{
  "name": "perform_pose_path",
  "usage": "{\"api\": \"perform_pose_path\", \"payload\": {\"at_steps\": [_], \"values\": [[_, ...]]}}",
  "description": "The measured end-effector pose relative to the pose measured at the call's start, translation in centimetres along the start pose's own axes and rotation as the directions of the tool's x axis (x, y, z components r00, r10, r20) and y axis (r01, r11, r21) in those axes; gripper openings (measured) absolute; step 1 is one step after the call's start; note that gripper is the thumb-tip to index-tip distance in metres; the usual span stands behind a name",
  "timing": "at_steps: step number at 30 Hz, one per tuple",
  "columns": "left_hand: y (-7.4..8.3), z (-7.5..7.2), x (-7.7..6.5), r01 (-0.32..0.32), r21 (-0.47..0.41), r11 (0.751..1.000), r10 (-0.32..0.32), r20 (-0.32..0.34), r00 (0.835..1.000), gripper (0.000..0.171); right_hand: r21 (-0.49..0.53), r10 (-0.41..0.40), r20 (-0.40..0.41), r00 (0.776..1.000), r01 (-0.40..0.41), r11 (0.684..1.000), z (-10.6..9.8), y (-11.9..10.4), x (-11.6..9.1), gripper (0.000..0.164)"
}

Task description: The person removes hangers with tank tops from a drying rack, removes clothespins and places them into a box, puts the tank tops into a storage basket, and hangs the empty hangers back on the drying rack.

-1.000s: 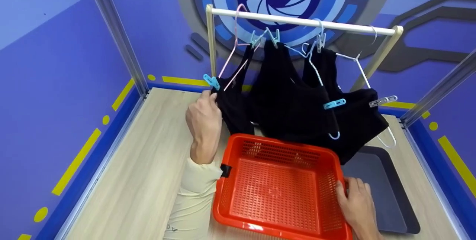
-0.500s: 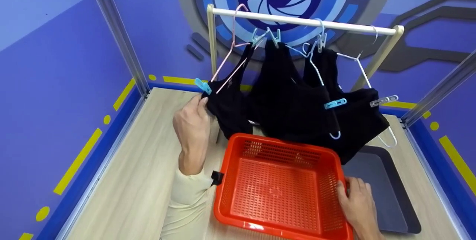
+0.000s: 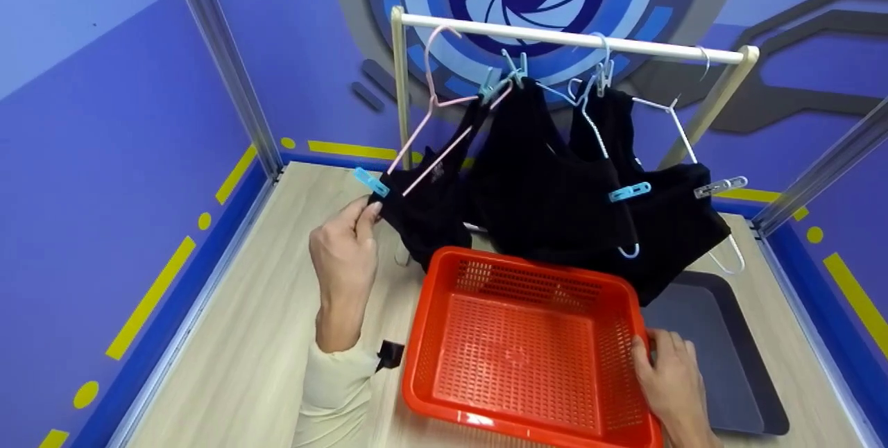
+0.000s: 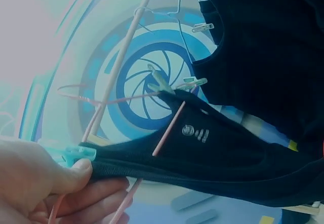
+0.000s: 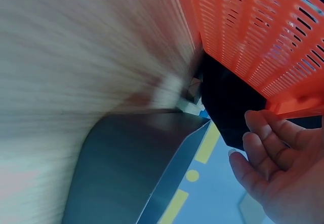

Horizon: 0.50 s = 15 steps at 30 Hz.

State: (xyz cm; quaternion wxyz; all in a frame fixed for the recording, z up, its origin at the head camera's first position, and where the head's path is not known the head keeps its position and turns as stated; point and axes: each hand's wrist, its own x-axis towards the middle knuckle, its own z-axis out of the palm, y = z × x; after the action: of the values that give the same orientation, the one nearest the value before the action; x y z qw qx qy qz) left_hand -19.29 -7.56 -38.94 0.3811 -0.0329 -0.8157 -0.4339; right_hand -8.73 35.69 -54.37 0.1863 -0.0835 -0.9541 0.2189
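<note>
My left hand (image 3: pixel 345 243) pinches the edge of a black tank top (image 3: pixel 430 216) beside a blue clothespin (image 3: pixel 371 182). That top is clipped on a pink hanger (image 3: pixel 416 132), whose hook now shows in front of the rail (image 3: pixel 569 37), seemingly off it. In the left wrist view the thumb lies on the cloth by the clothespin (image 4: pixel 81 153), fingers behind. A pale green clothespin (image 3: pixel 491 87) grips the other strap. My right hand (image 3: pixel 671 382) holds the right rim of a red basket (image 3: pixel 520 424), thumb inside, fingers outside; its fingers (image 5: pixel 260 155) show loosely bent beneath the rim.
More black tops (image 3: pixel 548 198) hang on blue and white hangers (image 3: pixel 683 130) with clothespins. A grey tray (image 3: pixel 721 358) lies right of the basket, partly under the garments. Metal posts (image 3: pixel 229 59) and blue walls enclose the wooden table (image 3: pixel 229 309).
My left hand has drawn the tank top, clothespin and pink hanger left and toward me. The hanger's hook has dropped from over the rail to its front. My right hand stays on the basket.
</note>
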Motion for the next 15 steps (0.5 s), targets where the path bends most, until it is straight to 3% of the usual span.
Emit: {"api": "perform_pose_path", "payload": {"at_steps": [8,15], "values": [[-0.4,-1.2,-1.3,0.135,-0.122,0.983,-0.118,0.140,0.983,0.012,0.015,-0.003,-0.012,1.000,0.003,1.000,0.0,0.0,0.0,0.029],[-1.2,-2.2,-2.3,0.151,-0.183,0.971,-0.112,0.207,0.972,0.013,0.026,-0.010,-0.038,0.999,0.011,1.000,0.1,0.1,-0.1,0.027]]}}
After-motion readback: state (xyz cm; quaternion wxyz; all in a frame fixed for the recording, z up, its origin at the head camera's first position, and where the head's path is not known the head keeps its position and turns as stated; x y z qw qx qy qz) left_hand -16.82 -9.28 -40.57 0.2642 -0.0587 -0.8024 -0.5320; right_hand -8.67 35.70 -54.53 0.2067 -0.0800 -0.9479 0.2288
